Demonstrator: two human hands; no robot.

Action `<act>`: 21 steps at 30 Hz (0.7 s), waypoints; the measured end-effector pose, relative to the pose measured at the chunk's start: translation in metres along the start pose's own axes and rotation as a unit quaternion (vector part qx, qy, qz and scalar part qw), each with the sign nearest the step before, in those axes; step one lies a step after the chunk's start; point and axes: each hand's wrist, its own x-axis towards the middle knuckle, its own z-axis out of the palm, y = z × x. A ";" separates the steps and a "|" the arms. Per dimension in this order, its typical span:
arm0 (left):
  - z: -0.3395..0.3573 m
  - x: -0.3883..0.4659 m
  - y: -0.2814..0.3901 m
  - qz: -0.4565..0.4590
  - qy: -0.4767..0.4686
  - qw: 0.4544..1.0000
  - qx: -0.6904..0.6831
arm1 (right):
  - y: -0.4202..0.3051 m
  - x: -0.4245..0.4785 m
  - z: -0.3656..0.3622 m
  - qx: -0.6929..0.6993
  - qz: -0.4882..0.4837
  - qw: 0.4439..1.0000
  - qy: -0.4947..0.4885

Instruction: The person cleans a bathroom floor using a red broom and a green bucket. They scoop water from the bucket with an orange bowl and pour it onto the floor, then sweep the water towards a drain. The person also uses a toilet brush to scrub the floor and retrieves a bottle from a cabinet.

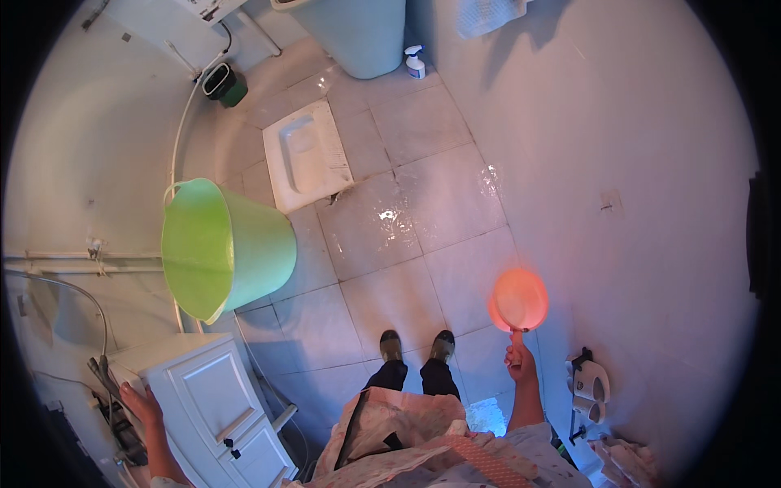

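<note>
A pink-orange plastic dipper (520,299) is held by its handle in my right hand (520,360), out over the floor at the right. My left hand (141,404) is at the lower left, at the top of a white cabinet (210,390), near a faucet and a shower hose (100,323). Whether it holds or only touches something there I cannot tell. A large light-green plastic tub (262,250) stands or leans at the left, its mouth facing the wall side. Wet patches shine on the tiled floor (390,226) between the tub and the dipper.
A white squat toilet (305,155) is set in the floor ahead. Beyond it stand a small lined bin (229,88), a tall light-blue bin (360,36) and a spray bottle (415,64). Pipes run along the left wall. A rack (589,387) hangs on the right wall.
</note>
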 end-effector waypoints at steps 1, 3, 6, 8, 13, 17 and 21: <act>0.000 -0.002 -0.001 0.006 0.008 1.000 0.006 | -0.001 0.000 -0.008 -0.013 0.006 1.000 0.021; -0.001 -0.004 0.000 0.003 0.011 1.000 0.011 | -0.002 0.004 -0.021 -0.029 0.027 0.998 0.052; -0.001 -0.003 0.005 0.000 0.019 1.000 0.009 | -0.005 0.019 -0.030 -0.051 0.044 0.993 0.094; 0.000 -0.005 0.004 0.022 0.053 0.998 0.009 | -0.006 0.036 -0.029 -0.069 0.048 0.991 0.108; -0.003 -0.008 -0.002 0.018 0.057 0.998 -0.007 | -0.011 0.071 0.009 -0.044 0.007 0.994 0.095; -0.011 -0.002 0.027 -0.048 0.013 0.999 -0.011 | -0.033 0.107 0.049 -0.058 -0.039 0.995 0.066; -0.023 -0.005 0.037 -0.063 0.017 0.997 -0.027 | -0.062 0.165 0.132 -0.173 -0.082 0.980 0.054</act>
